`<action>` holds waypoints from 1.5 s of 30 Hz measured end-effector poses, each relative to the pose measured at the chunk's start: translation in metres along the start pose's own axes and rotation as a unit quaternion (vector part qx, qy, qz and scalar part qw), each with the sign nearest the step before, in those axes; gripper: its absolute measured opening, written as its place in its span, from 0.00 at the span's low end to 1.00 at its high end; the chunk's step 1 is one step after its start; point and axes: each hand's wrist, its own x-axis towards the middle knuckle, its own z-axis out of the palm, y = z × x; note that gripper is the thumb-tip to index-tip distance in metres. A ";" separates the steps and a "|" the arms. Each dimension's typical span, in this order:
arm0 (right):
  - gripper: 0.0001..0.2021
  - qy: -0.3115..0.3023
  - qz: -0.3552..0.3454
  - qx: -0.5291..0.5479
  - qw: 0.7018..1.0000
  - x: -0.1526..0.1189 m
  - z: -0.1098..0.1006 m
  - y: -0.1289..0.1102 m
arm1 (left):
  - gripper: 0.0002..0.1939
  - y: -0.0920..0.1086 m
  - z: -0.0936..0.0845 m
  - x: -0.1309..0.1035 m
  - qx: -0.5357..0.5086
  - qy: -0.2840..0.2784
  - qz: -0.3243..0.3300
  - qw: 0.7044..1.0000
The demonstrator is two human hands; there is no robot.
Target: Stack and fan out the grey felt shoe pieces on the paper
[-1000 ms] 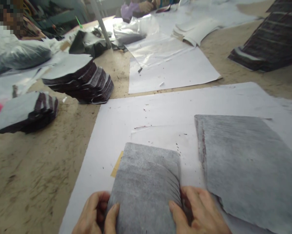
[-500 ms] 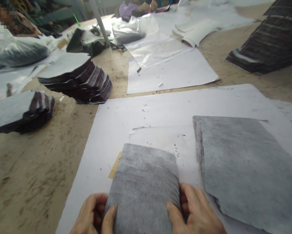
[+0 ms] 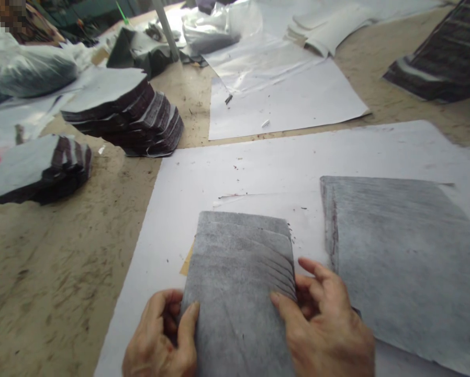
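Two hands, ours, grip one small stack of grey fabric pieces at the near edge of the table.

Left to right, we list:

Item: a short pile of grey-topped, dark-edged cut pieces at the table's left edge.

Item: a taller, slumped pile of the same sort, further back and just right of the first, apart from it.

Item: a large white paper sheet covering the near middle of the table, flecked with dark lint; the held stack lies on it.

Item: our left hand, closed on the stack's left edge, thumb on top, fingers curled beneath.

Item: the stack itself, fanned so that several upper edges show in steps at its right side; a tan strip shows under its left edge.

Item: our right hand, clamped on the stack's right edge, thumb pressed on top, fingers tucked at the side.

Item: a broad grey fabric sheet lying flat just right of the right hand, on the same paper.

Item: a second white sheet beyond, mid-table.

Item: a dark striped fabric pile at the far right corner.
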 end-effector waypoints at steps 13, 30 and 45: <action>0.12 0.077 -0.367 -0.140 0.917 0.038 -0.006 0.001 | 0.17 0.004 0.009 0.043 -0.014 0.053 0.230 0.972; 0.02 -0.031 -0.321 -0.133 0.937 0.056 -0.004 -0.002 | 0.12 0.050 -0.006 0.100 0.033 -0.202 0.260 0.944; 0.17 0.013 -0.266 -0.203 0.942 0.024 -0.016 0.016 | 0.21 0.015 -0.009 0.062 0.008 -0.214 0.050 0.976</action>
